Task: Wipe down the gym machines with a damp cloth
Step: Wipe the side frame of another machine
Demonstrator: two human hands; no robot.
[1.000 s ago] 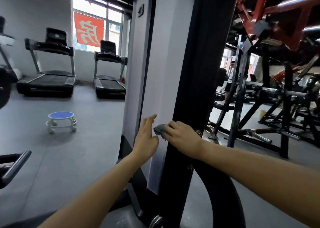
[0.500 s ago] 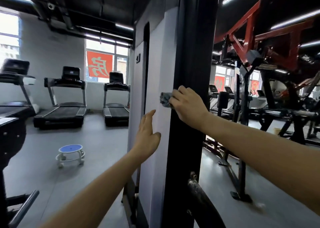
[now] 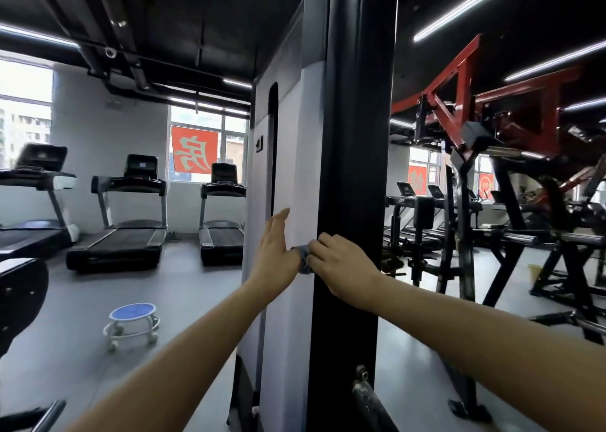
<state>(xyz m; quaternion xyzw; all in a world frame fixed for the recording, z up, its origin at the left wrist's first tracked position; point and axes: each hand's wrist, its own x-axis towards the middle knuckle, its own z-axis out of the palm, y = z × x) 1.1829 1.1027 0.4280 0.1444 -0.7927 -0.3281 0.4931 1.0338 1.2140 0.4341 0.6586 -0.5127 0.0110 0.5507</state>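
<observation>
The fingers of the right hand are curled around a small, bunched grey-blue cloth, pressing it to the line where the white side panel meets the black upright of a tall gym machine. The left hand lies open just left of the cloth, its straight fingers flat on the white panel; whether its edge touches the cloth cannot be told. The step in hand appears to be wiping the panel edge along the upright. To do it well, the cloth is best opened from its wad so that a broader damp face meets the surface. Strokes should run vertically, from the high part of the panel downward, each overlapping the last. The join between panel and upright probably gathers dust and merits a firm pass with a fingertip behind the cloth. The bracing left hand steadies the body, but it may leave prints and should be shifted to unwiped surface, or that patch wiped last. The black upright likely shows streaks readily, so a fresh fold of cloth is advisable there. A blue-topped stool stands on the floor at near left, treadmills line the far left wall, and a red-framed rack stands at far right.
</observation>
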